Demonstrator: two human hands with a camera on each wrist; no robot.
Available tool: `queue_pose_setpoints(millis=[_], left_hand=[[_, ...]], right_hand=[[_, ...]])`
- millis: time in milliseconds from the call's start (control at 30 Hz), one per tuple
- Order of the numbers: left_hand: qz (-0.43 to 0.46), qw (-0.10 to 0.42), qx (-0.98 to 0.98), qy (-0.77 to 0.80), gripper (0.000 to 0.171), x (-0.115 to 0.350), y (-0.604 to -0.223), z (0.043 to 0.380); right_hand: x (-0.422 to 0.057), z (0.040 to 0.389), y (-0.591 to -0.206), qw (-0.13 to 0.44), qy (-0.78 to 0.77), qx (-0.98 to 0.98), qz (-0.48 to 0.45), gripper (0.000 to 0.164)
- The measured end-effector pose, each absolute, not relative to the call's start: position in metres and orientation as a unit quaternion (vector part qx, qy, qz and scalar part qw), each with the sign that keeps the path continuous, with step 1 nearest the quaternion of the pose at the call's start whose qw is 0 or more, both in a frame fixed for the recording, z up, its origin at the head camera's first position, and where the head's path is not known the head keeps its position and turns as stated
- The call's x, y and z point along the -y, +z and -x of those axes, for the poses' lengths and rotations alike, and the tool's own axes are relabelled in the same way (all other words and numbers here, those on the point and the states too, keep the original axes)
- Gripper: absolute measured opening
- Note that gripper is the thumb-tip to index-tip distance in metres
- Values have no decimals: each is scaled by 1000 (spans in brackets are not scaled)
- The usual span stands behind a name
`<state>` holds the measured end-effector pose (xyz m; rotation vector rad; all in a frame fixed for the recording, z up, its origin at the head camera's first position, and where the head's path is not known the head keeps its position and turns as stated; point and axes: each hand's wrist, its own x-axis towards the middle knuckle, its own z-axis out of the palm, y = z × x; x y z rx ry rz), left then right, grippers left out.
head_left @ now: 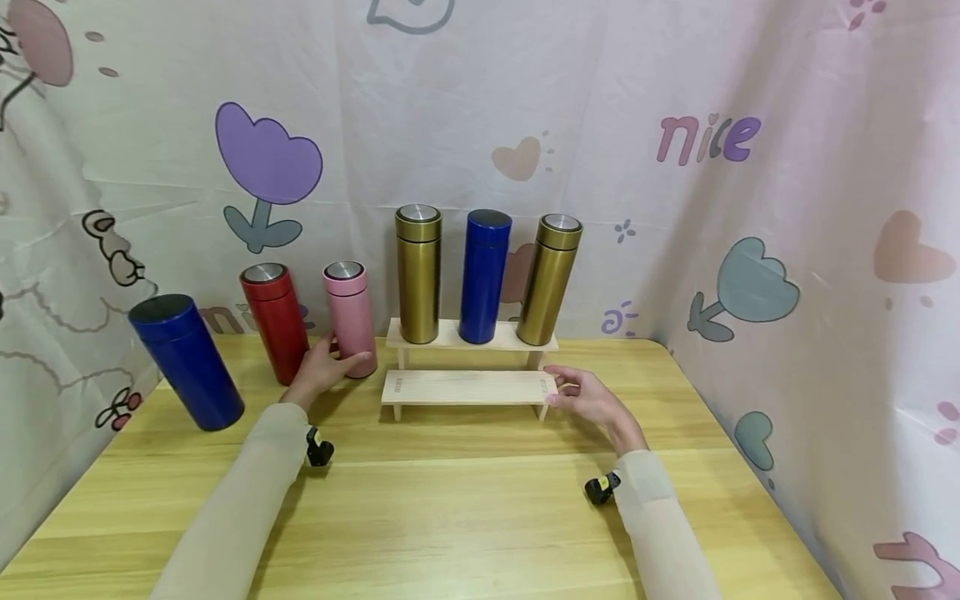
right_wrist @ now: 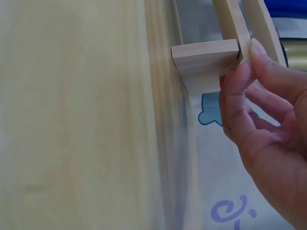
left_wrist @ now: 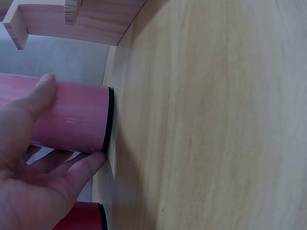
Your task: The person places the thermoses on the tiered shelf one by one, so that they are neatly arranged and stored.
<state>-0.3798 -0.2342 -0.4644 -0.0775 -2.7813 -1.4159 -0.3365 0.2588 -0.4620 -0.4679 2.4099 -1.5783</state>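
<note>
On the left, my left hand (head_left: pixel 321 368) holds a pink thermos bottle (head_left: pixel 351 312) near its base. The left wrist view has the thumb across one side of the pink thermos (left_wrist: pixel 79 115) and curled fingers along the other. A two-tier wooden stand (head_left: pixel 468 387) is in the middle, and my right hand (head_left: pixel 591 398) pinches the right end of its lower shelf. Thumb and forefinger meet on that shelf edge (right_wrist: pixel 232 21) in the right wrist view. Close to the left hand stands a red thermos (head_left: pixel 276 321).
Two gold thermoses (head_left: pixel 420 283) (head_left: pixel 550 279) flank a blue thermos (head_left: pixel 483 275) on the stand's upper shelf. Another blue thermos (head_left: pixel 187 362) stands at the far left of the wooden table (head_left: pixel 450 517). A printed curtain (head_left: pixel 585 83) hangs behind and at both sides.
</note>
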Motion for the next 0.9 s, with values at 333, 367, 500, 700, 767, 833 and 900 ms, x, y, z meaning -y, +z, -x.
queue_pose_setpoints(millis=[333,367,500,700,767,833,900], left_hand=[[23,10,891,-454,98,235,-465,381],[23,10,892,-452,98,235,-465,381],[19,7,893,-450,99,235,-465,380],[12,-2,893,-450,99,234,-462,380],[10,-3,893,-450,99,234,-461,379],[9,3,893,-451,96,234,-461,379],[9,15,893,-450,94,234,-460,378]], right_hand=[[-260,335,-461,105,-525,-828,164,62],[-259,335,-461,103,-521,-831,165,62],[-259,336,-460,88,-494,-849,166,61],[-258,336,-458,75,-479,-858,172,59],[-258,335,-458,75,-481,-855,176,59],[-258,335,-458,76,-485,-853,178,59],[-257,335,-459,77,-488,-851,179,59]])
